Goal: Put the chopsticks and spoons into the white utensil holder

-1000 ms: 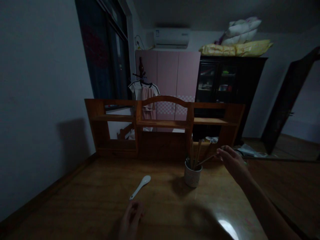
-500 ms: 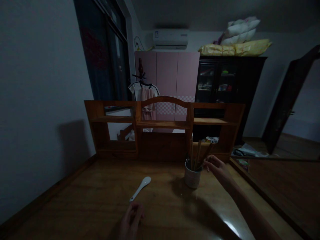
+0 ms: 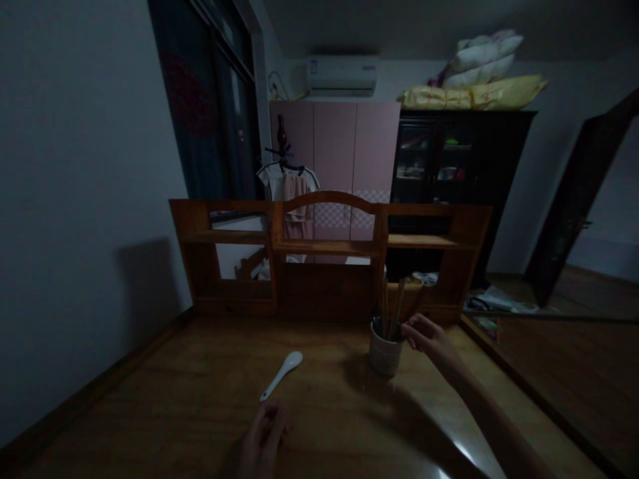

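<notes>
A white ceramic soup spoon (image 3: pixel 282 374) lies on the wooden desk (image 3: pixel 200 399), its bowl pointing away to the right. Just below the handle end rests my left hand (image 3: pixel 264 432), fingers loosely curled and nothing visible in them. To the right stands a light-coloured cup (image 3: pixel 385 356) holding several thin wooden sticks that look like chopsticks (image 3: pixel 396 309). My right hand (image 3: pixel 423 334) is at the cup's right rim with thumb and fingers pinched together. Whatever is between those fingertips is too dark and small to make out.
A wooden shelf unit (image 3: pixel 327 249) runs along the back of the desk. At the left is a wall (image 3: pixel 90 199); a raised edge (image 3: pixel 519 392) borders the desk's right side. Beyond are a pink wardrobe (image 3: pixel 334 146) and a dark cabinet (image 3: pixel 499 153).
My right hand has moved slightly left and down, closer to the cup's rim. My left hand and the spoon stay in place.
</notes>
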Motion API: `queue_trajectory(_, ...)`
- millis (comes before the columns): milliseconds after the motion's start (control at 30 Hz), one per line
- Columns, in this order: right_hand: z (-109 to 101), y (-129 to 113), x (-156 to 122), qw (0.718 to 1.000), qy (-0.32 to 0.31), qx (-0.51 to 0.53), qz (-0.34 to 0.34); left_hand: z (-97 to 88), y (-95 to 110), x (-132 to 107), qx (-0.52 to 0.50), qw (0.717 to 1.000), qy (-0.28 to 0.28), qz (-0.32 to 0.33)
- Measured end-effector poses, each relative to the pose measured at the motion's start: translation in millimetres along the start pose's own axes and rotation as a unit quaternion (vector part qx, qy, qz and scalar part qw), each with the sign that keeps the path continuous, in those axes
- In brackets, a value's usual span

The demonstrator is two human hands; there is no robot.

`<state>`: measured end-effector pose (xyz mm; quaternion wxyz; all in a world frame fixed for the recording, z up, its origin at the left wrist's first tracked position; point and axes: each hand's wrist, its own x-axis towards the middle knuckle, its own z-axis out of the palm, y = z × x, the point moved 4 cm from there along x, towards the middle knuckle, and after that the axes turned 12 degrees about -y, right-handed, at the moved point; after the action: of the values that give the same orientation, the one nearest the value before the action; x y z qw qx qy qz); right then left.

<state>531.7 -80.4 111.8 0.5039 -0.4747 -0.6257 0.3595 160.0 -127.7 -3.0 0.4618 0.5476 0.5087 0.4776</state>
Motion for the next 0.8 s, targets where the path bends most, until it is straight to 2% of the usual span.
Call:
queue_trajectory(267, -1, -8, -4, 1.0, -0.012, -0.005, -0.008, -1.8, -3, -2, -0.003, 1.0, 0.001, -0.019)
queue_trajectory(567, -10, -5, -8, 1.0, 0.016, -0.025, -0.005, -1.6, -6, -2, -0.006, 1.0, -0.002, -0.003)
queue_trajectory(800, -29, -14, -19, 0.997, 0.03, -0.072, 0.011, 7.4, 1, -3, -0.019, 0.998, -0.065, -0.001)
